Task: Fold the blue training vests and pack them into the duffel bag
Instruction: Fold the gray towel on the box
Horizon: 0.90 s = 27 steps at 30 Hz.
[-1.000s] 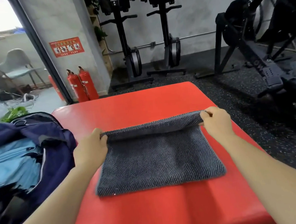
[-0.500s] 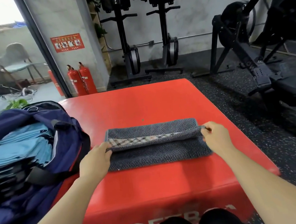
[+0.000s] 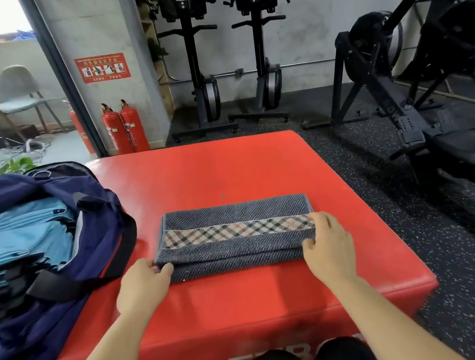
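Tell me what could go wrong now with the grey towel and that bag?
The fold could fall open: the left hand and right hand pinch only the near corners of the grey towel, so the far layers lie loose. Also, the duffel bag already looks piled high with folded blue vests, so squeezing it in might topple or rumple that stack.

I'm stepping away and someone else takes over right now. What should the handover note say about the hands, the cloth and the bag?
The left hand pinches the near left corner of the dark cloth; the right hand grips its right end.
The cloth lies folded into a narrow strip, plaid band up, on the red box.
Done: the duffel bag sits open at the box's left, with folded light blue vests stacked inside.
Left: finish this fold, then pack the cloth into the bag.
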Each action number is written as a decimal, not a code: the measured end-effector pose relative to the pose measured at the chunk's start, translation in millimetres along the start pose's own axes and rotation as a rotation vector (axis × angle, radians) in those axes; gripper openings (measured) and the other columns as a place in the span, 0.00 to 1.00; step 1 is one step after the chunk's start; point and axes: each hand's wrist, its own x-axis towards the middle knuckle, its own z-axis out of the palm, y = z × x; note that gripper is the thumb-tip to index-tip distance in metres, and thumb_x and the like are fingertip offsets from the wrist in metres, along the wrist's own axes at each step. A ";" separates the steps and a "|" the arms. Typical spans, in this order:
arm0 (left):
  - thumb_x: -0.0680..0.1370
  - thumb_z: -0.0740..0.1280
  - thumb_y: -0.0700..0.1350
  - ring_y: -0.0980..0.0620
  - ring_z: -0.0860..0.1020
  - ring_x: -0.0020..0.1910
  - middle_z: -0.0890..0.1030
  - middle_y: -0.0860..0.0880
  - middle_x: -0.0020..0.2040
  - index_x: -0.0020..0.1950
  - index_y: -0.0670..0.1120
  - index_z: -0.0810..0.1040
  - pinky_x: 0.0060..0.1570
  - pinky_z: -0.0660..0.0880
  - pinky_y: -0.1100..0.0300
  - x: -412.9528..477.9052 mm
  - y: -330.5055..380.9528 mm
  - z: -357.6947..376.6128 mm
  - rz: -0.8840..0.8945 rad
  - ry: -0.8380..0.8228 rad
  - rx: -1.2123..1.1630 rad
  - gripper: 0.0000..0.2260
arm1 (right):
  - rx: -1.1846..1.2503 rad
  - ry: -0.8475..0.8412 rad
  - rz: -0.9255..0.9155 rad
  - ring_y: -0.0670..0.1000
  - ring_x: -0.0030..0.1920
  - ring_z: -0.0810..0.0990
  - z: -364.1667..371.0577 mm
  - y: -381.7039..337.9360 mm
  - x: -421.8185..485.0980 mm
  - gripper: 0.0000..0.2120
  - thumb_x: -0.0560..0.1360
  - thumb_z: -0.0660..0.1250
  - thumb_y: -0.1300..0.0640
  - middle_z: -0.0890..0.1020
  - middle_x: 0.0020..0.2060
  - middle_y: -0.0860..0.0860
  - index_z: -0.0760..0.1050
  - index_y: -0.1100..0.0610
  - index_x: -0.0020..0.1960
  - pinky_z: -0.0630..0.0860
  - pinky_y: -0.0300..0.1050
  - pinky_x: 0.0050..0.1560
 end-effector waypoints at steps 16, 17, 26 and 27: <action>0.77 0.60 0.39 0.39 0.80 0.49 0.81 0.43 0.45 0.53 0.49 0.62 0.43 0.67 0.54 -23.7 -12.0 -8.5 0.166 0.035 0.360 0.09 | -0.176 -0.416 -0.219 0.51 0.79 0.44 15.1 6.8 -25.5 0.25 0.83 0.52 0.60 0.49 0.79 0.49 0.55 0.44 0.78 0.43 0.50 0.77; 0.77 0.61 0.40 0.39 0.80 0.51 0.81 0.43 0.48 0.56 0.49 0.63 0.44 0.67 0.53 -23.6 -10.6 -11.6 0.158 0.024 0.365 0.11 | -0.171 -0.417 -0.218 0.51 0.79 0.44 15.6 7.1 -26.4 0.25 0.83 0.52 0.60 0.49 0.79 0.49 0.54 0.44 0.78 0.43 0.51 0.77; 0.72 0.68 0.43 0.47 0.71 0.62 0.77 0.52 0.61 0.63 0.53 0.74 0.59 0.66 0.51 -49.0 8.2 -8.7 0.624 0.012 0.354 0.20 | -0.218 -0.375 -0.231 0.52 0.78 0.37 26.0 13.0 -37.6 0.29 0.82 0.49 0.61 0.42 0.79 0.51 0.46 0.45 0.79 0.39 0.52 0.77; 0.73 0.68 0.44 0.50 0.71 0.64 0.77 0.55 0.61 0.63 0.54 0.74 0.61 0.64 0.52 -51.0 11.2 -2.5 0.670 -0.031 0.363 0.19 | -0.219 -0.385 -0.234 0.51 0.78 0.37 25.2 13.3 -37.5 0.28 0.83 0.49 0.61 0.42 0.79 0.51 0.47 0.45 0.79 0.39 0.52 0.77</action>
